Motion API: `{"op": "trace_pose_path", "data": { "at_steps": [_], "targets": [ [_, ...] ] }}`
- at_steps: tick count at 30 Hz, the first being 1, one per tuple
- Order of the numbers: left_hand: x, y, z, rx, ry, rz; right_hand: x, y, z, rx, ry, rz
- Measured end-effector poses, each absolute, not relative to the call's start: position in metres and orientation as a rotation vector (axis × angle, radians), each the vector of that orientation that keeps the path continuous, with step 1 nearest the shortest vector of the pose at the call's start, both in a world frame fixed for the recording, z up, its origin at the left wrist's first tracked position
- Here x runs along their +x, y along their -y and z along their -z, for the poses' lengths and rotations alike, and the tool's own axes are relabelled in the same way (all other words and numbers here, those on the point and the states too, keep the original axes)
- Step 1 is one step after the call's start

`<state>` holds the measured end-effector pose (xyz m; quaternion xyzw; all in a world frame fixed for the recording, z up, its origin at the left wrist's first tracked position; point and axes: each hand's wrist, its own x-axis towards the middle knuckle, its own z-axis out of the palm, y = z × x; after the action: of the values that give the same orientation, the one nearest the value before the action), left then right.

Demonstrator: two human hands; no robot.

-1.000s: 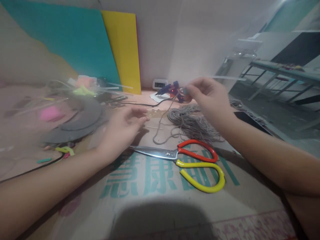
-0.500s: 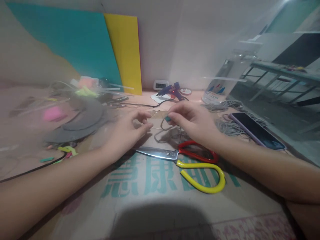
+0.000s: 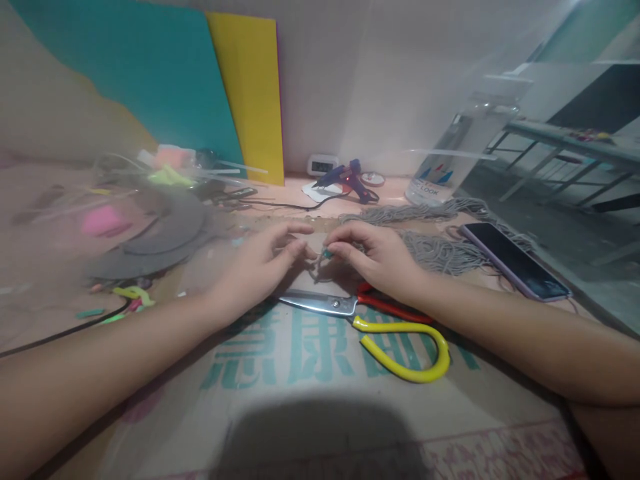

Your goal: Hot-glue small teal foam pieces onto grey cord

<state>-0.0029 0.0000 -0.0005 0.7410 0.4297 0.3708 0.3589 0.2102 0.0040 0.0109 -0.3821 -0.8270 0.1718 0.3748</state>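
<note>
My right hand [image 3: 377, 253] pinches a small teal piece [image 3: 327, 253] between thumb and fingertips. Grey cord [image 3: 318, 269] hangs at that piece, partly hidden by the fingers. Close on the other side is my left hand [image 3: 267, 260], its index finger stretched out and apart from the thumb. Its fingertips are very near the cord; whether they touch it I cannot tell. Just in front of both hands lie scissors [image 3: 345, 305] with one red and one yellow handle. They rest on printed cardboard [image 3: 300, 413].
Bundles of grey cord [image 3: 440, 252] and a phone [image 3: 517, 260] lie at the right. A clear bottle [image 3: 440, 167], a purple glue gun [image 3: 347, 179] and a small digital clock [image 3: 321, 165] stand behind. Grey round sheets [image 3: 165, 227] and coloured scraps [image 3: 133, 295] are at the left.
Both hands have come closer together. My right hand has moved slightly left and down with the teal piece and cord, while my left hand has shifted right toward it.
</note>
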Motion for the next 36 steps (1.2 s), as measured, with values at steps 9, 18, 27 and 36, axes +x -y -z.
{"op": "trace_pose_path", "data": {
  "at_steps": [9,18,27,36],
  "targets": [
    [-0.0011,0.0027,-0.0041,2.249,-1.196,-0.914,0.2104,-0.0026,-0.0100,-0.965,2.164,-0.390],
    [0.0005,0.0020,-0.0048,2.314,-1.188,-0.885,0.2091,0.0000,-0.0124,-0.928,2.234,-0.471],
    [0.0001,0.0036,-0.0070,2.240,-1.257,-0.885,0.2104,-0.0073,-0.0084,-0.937,1.872,-0.713],
    [-0.0017,0.0042,-0.0095,2.078,-1.393,-0.908,0.2072,-0.0059,-0.0127,-1.115,2.043,-0.699]
  ]
}}
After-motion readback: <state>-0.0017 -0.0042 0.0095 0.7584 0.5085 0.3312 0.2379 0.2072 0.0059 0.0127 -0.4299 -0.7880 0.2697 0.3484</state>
